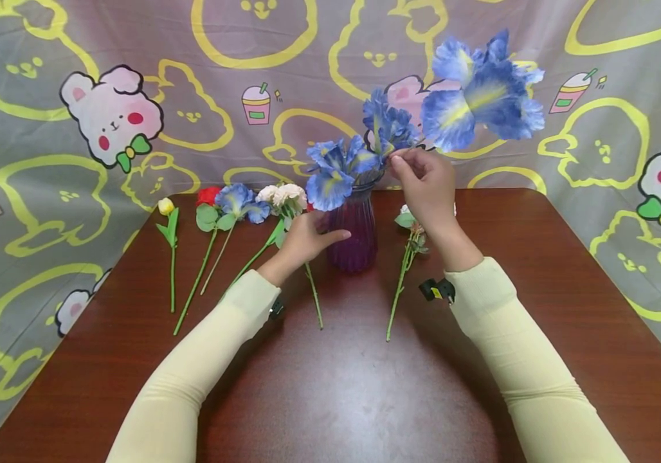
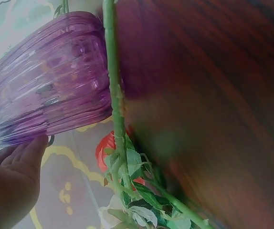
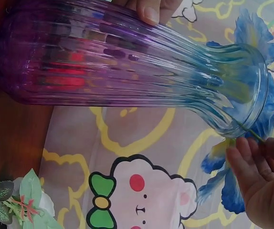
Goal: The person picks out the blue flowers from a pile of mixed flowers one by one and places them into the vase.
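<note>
A ribbed glass vase (image 1: 352,235), purple below and bluish at the neck, stands upright on the table. My left hand (image 1: 313,238) holds its side, thumb across the front; the fingers are partly hidden behind the glass. At the rim, my right hand (image 1: 429,186) pinches a thin green stem (image 3: 249,132) between thumb and fingers. A large blue iris (image 1: 481,96) leans out to the right above that hand. Two more blue iris heads, one at the left of the rim (image 1: 333,170) and one behind (image 1: 388,122), spread over the vase mouth.
Left of the vase lie a yellow tulip (image 1: 166,207), a red rose (image 1: 208,196), another blue iris (image 1: 240,202) and pale carnation-like blooms (image 1: 284,196). A leafy stem (image 1: 402,276) with white petals lies to the right. Patterned cloth (image 1: 284,64) hangs behind the table (image 1: 336,386).
</note>
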`<control>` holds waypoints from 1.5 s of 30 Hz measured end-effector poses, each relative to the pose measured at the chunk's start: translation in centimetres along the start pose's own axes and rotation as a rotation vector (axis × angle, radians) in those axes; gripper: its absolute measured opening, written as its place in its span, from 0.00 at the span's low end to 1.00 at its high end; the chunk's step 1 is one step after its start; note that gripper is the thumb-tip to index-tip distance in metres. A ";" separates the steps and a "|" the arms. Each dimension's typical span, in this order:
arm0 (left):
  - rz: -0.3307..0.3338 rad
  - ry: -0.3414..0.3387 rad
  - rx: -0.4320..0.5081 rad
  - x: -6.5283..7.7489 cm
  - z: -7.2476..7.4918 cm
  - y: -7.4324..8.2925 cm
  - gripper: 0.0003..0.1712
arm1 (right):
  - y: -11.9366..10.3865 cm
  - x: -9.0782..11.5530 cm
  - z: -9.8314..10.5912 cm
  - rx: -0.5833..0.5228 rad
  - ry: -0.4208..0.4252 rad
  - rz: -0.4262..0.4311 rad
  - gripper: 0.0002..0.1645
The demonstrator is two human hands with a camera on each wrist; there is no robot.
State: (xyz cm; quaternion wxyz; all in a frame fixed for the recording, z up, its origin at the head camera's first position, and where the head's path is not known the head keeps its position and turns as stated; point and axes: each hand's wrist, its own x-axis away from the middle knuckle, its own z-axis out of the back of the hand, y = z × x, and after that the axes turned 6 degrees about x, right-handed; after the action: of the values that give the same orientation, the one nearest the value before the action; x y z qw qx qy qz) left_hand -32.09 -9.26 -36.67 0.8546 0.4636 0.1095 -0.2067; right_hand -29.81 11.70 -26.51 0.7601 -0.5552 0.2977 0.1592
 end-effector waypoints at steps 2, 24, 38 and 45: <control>-0.002 0.001 -0.002 0.0 0.0 0.0 0.27 | 0.7 -0.3 -0.1 0.046 -0.005 -0.011 0.11; -0.024 -0.004 -0.015 0.1 0.0 -0.1 0.27 | 1.5 -1.8 -0.9 0.167 -0.054 -0.283 0.10; -0.033 0.005 -0.049 0.1 0.0 -0.1 0.28 | 0.7 -2.9 -0.9 0.487 -0.176 -0.310 0.13; -0.055 0.011 -0.044 0.1 0.0 -0.2 0.29 | 0.9 -3.4 -1.8 0.474 -0.123 -0.298 0.10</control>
State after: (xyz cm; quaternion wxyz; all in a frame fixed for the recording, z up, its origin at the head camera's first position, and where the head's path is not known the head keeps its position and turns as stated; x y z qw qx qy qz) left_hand -32.05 -9.38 -36.83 0.8579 0.4427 0.1315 -0.2251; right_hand -33.48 10.67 -25.41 0.9003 -0.3891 0.1951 0.0050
